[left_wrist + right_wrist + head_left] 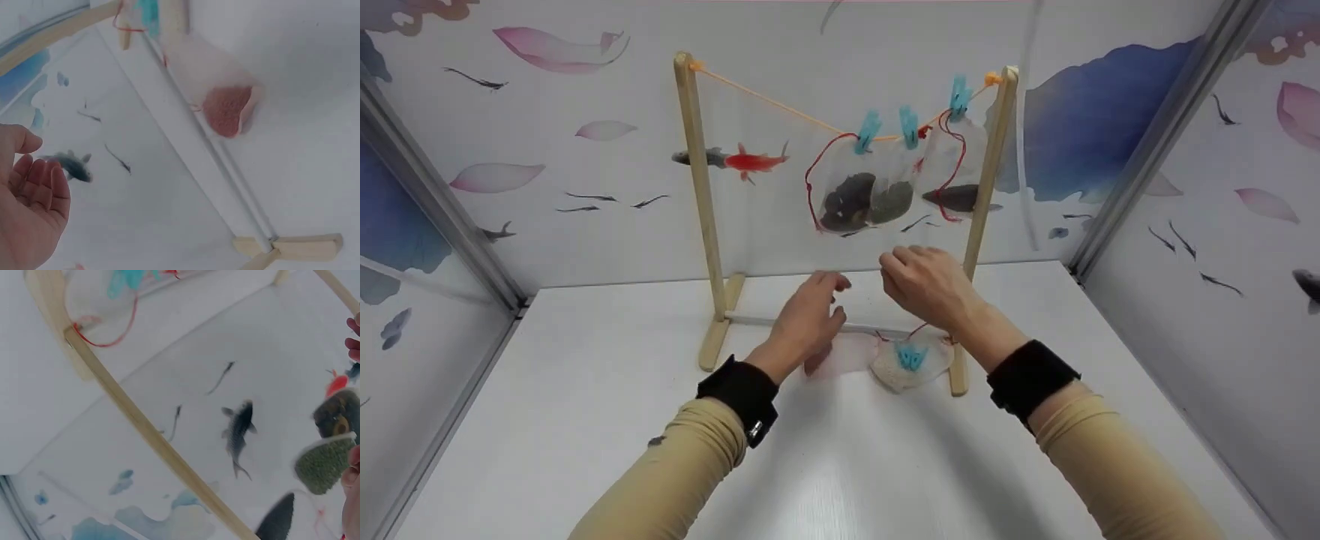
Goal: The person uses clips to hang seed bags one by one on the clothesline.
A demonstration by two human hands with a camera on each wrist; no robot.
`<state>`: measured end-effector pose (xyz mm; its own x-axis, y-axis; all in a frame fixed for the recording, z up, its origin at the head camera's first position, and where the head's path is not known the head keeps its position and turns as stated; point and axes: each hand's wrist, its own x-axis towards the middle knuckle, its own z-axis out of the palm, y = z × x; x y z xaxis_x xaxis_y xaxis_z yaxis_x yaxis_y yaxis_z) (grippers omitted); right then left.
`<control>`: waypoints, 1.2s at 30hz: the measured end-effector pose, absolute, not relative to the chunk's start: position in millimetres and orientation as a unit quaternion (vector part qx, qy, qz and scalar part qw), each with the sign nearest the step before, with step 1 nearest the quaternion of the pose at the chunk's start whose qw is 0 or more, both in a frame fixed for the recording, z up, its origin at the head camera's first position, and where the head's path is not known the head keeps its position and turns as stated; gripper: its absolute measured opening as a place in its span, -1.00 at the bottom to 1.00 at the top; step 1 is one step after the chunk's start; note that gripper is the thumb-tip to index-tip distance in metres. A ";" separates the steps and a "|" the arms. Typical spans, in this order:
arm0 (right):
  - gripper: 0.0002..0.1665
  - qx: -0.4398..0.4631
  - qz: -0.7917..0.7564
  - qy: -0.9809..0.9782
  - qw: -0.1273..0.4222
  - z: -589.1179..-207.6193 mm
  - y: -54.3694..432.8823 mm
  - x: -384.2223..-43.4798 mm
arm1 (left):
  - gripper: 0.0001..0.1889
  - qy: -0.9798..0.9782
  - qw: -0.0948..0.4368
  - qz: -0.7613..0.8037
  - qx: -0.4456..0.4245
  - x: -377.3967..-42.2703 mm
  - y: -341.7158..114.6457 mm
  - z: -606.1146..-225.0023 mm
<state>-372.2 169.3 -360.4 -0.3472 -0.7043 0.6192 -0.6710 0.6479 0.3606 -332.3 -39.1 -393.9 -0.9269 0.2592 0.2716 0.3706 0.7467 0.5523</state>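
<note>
My left hand hangs in front of the wooden rack with loosely bent fingers and nothing in them; its palm side faces the left wrist view. My right hand, fingers curled, is just below the hanging pouches, and no object shows in it. Three sheer drawstring pouches hang from the orange string by blue clothespins: one with dark brown contents, one green, one black. Below, on the table, lie a pouch with reddish contents, partly behind my left hand, and a beige pouch.
Loose blue clothespins lie on the beige pouch. The rack has a left post, a right post and a white bottom bar. Printed panels with fish and petals enclose the white table.
</note>
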 end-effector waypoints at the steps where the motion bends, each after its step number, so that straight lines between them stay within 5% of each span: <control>1: -0.87 0.407 -0.021 -0.838 0.362 -371.7 173.5 -371.9 | -0.69 -0.933 0.077 -0.302 -0.177 -330.1 -34.9 -399.8; 10: -0.74 0.257 0.038 -0.964 0.060 -458.1 210.7 -364.7 | -0.75 -0.941 0.015 -0.244 -0.233 -313.5 2.7 -453.7; 13: -0.66 0.221 0.064 -0.973 0.001 -481.0 218.7 -361.0 | -0.74 -0.942 0.001 -0.236 -0.241 -310.3 13.2 -472.4; 21: -0.85 0.242 0.122 -0.956 0.111 -520.3 213.3 -348.0 | -0.65 -0.940 0.006 -0.234 -0.250 -308.6 30.8 -510.0; 26: -0.83 0.250 0.132 -0.946 0.159 -526.3 194.6 -333.1 | -0.70 -0.945 0.089 -0.238 -0.206 -304.5 25.7 -527.1; 30: -0.87 0.257 0.138 -0.947 0.135 -522.5 182.9 -323.4 | -0.82 -0.946 0.137 -0.232 -0.181 -298.4 16.2 -530.6; 36: -0.77 0.222 0.228 -0.947 0.046 -505.1 180.1 -316.7 | -0.85 -0.910 0.079 -0.372 -0.168 -290.7 0.9 -510.8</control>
<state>-316.7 180.1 -505.1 -0.8969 -0.4002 0.1879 -0.4419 0.7968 -0.4121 -290.7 0.9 -510.8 -0.9313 0.2459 0.2688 0.3638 0.6676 0.6496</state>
